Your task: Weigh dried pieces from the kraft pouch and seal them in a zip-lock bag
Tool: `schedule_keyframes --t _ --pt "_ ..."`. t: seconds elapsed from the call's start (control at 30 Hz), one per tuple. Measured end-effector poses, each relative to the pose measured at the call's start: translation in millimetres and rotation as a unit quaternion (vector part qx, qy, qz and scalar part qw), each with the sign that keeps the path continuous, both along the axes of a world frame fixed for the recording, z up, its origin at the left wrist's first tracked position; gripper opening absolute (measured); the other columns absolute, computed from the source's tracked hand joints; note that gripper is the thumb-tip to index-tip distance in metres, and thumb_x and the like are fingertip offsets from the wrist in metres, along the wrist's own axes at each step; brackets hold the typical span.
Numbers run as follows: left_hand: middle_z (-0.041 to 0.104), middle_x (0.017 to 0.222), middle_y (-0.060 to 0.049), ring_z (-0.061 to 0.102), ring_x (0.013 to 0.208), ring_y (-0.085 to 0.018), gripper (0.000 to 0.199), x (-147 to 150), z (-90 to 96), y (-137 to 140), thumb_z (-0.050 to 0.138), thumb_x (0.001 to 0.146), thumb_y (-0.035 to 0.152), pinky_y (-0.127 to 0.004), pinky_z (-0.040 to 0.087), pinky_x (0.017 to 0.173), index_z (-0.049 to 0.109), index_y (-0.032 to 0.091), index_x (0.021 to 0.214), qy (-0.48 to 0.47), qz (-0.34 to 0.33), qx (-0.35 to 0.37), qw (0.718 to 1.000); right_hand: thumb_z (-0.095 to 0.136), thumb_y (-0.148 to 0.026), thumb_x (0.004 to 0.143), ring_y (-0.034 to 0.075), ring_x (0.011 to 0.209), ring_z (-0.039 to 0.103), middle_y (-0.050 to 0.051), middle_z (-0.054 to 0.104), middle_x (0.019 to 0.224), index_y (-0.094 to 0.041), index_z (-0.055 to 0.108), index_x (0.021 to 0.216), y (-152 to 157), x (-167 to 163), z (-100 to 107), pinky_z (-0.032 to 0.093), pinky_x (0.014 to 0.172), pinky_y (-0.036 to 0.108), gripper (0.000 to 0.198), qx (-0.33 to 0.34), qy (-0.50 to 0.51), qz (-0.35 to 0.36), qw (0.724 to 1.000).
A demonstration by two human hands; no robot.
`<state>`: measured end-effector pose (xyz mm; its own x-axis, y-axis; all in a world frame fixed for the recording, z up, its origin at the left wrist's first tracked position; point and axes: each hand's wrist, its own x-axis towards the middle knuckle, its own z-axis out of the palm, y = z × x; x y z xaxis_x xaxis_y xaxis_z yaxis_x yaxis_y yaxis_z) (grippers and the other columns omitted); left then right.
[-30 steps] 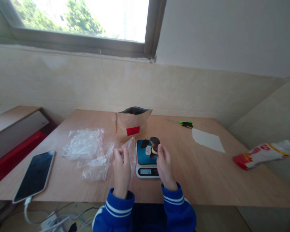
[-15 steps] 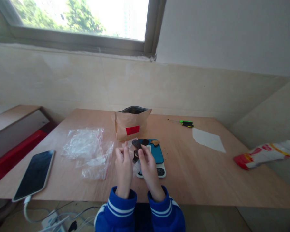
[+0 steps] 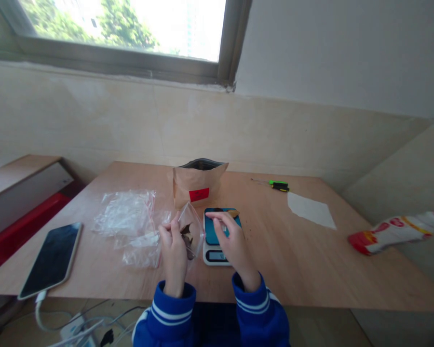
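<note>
Bag (image 3: 196, 225) pinched in our left hand (image 3: 174, 255), dark pieces (image 3: 186, 236) inside, we should hold its mouth wide toward our right hand (image 3: 237, 243), loosely parted and seemingly empty over the scale (image 3: 211, 236).

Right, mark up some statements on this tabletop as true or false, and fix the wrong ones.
1. The left hand holds a clear plastic bag with dark pieces in it. True.
2. The right hand is holding the phone. False: the right hand is over the scale, and the phone lies well to the left of both hands.
3. The brown paper pouch has an open top and a red label. True.
4. Nothing lies on the scale's blue plate. False: a light brown piece is at its far edge.
5. A white sheet lies to the right of the scale. True.
</note>
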<state>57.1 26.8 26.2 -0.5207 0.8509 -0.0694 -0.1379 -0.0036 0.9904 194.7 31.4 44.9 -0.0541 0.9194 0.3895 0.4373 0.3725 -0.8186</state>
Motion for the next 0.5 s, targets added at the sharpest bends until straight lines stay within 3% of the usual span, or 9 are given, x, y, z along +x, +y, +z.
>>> schedule_keyframes --t 0.1,0.23,0.37,0.5 --pt "0.062 0.085 -0.002 0.065 0.089 -0.021 0.029 -3 1.2 -1 0.050 0.087 0.051 -0.034 0.048 0.080 0.047 0.022 0.085 0.010 -0.003 -0.004 1.000 0.048 -0.023 0.091 0.027 0.116 0.055 0.014 0.063 0.120 -0.017 0.060 0.118 29 10 -23 0.042 0.101 0.046 0.030 0.011 -0.155 -0.056 0.986" --pt "0.063 0.087 -0.003 0.065 0.090 -0.021 0.027 -4 2.5 -3 0.051 0.087 0.049 -0.033 0.049 0.078 0.047 0.022 0.086 0.015 -0.005 -0.003 1.000 0.061 -0.021 0.085 0.038 0.128 0.045 0.022 0.057 0.130 -0.013 0.058 0.122 54 16 -46 0.030 0.103 0.062 0.038 -0.043 -0.340 -0.094 0.935" --pt "0.064 0.090 -0.004 0.065 0.089 -0.020 0.028 -4 2.1 -3 0.051 0.087 0.050 -0.033 0.049 0.077 0.048 0.022 0.086 -0.004 -0.010 -0.011 1.000 0.064 -0.022 0.084 0.036 0.124 0.050 0.017 0.065 0.120 -0.015 0.062 0.117 58 19 -44 0.030 0.101 0.060 0.033 -0.059 -0.356 -0.089 0.928" --pt "0.065 0.088 -0.004 0.065 0.090 -0.021 0.027 -4 1.7 -4 0.052 0.087 0.049 -0.034 0.049 0.077 0.047 0.022 0.085 -0.019 -0.014 -0.004 1.000 0.070 -0.028 0.080 0.033 0.112 0.058 0.015 0.067 0.116 -0.017 0.063 0.116 50 19 -24 0.034 0.098 0.054 0.038 -0.039 -0.248 -0.123 0.960"
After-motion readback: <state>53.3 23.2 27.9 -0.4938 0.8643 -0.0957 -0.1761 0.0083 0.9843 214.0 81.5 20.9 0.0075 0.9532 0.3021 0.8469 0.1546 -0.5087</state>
